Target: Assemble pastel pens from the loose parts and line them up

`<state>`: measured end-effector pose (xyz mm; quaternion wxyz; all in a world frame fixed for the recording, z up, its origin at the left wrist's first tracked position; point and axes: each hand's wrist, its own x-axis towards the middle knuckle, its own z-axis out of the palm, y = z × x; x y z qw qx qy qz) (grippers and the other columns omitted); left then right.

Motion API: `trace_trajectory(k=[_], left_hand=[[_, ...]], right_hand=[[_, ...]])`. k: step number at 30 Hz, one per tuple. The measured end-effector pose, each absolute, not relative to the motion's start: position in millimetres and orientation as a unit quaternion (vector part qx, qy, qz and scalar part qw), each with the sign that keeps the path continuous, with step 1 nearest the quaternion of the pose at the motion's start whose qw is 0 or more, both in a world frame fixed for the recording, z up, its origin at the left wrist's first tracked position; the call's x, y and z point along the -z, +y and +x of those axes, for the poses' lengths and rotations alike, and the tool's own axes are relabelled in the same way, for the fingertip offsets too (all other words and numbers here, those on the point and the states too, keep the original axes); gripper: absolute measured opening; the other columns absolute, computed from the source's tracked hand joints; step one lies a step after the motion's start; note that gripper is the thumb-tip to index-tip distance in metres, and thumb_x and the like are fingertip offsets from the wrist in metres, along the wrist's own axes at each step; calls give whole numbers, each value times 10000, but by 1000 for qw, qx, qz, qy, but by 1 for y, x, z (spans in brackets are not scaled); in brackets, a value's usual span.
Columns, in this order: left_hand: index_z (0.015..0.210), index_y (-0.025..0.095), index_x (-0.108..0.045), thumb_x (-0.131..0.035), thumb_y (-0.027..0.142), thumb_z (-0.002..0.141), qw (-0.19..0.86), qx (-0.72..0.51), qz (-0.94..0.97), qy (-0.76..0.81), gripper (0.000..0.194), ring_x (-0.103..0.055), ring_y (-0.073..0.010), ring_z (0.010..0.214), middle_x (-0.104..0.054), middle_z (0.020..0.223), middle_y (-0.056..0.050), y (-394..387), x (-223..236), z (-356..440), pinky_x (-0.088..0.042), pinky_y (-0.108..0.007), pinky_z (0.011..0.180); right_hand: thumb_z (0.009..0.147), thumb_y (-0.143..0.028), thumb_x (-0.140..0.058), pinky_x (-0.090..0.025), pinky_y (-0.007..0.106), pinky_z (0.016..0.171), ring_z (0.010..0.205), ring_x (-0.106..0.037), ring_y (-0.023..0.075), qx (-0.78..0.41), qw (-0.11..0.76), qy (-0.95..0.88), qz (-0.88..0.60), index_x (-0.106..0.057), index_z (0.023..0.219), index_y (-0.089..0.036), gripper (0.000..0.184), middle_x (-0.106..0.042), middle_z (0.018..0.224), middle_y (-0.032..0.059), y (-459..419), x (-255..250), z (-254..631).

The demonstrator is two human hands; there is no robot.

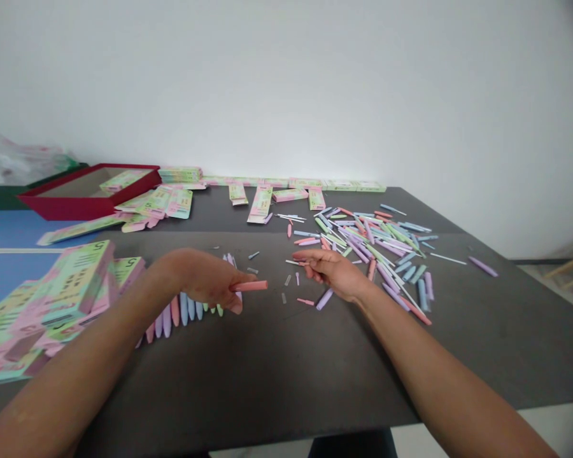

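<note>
My left hand (212, 280) is closed around a coral pen barrel (252, 286), whose end points right toward my other hand. Between the fingertips of my right hand (334, 272) is a thin white pen refill (293, 263) with a pinkish part, its tip pointing left. Under and beside the left hand lies a row of pastel pens (176, 310) in pink, purple, blue and green. Small clear pieces (288, 280) and a small pink pen part (305, 301) lie on the table between the hands.
A large heap of pen barrels and refills (363, 238) spreads beyond my right hand on the dark table (267, 381). Pastel cartons (71, 286) are stacked at left. A red box (88, 203) stands behind them, and more cartons (262, 200) line the wall.
</note>
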<state>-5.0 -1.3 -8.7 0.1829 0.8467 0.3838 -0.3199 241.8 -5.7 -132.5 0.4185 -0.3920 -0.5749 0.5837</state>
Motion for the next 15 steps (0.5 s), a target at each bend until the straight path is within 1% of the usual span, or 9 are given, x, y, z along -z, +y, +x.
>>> trace_trajectory(k=[3,6,8,11,15], left_hand=[[1210,221,-565,-543,386,778,188,315,846,388,463,-620,-259,804,-706,895,-82,-1,9,-5,-404,-277,608],[1200,238,-570,-544,379,778,186,314,846,389,446,-621,-255,780,-705,861,-71,-2,8,-4,-394,-279,598],[1189,237,-575,-541,369,779,186,314,844,392,432,-619,-251,766,-700,833,-67,-3,8,-4,-383,-276,583],[1153,223,-597,-544,360,773,191,312,842,396,407,-613,-247,742,-693,798,-64,-3,7,-4,-373,-273,566],[1130,219,-607,-540,377,770,196,314,842,394,399,-609,-236,717,-688,794,-62,-2,8,-4,-366,-270,552]], right_hand=[[789,-237,-536,-301,204,494,561,-433,82,-586,408,-585,-384,-634,1104,-163,338,-574,681,4,-5,130,246],[766,-205,-545,-300,205,485,547,-426,78,-591,416,-569,-393,-650,1058,-154,315,-576,687,5,-4,127,250],[740,-173,-540,-290,202,464,513,-406,73,-608,451,-524,-391,-653,1023,-155,305,-545,640,-12,-2,126,253],[703,-131,-522,-302,194,450,475,-384,70,-650,516,-424,-364,-621,1030,-175,345,-500,585,-40,3,125,260],[693,-123,-490,-343,193,452,465,-394,78,-696,554,-330,-316,-583,1030,-179,354,-473,556,-54,8,127,269]])
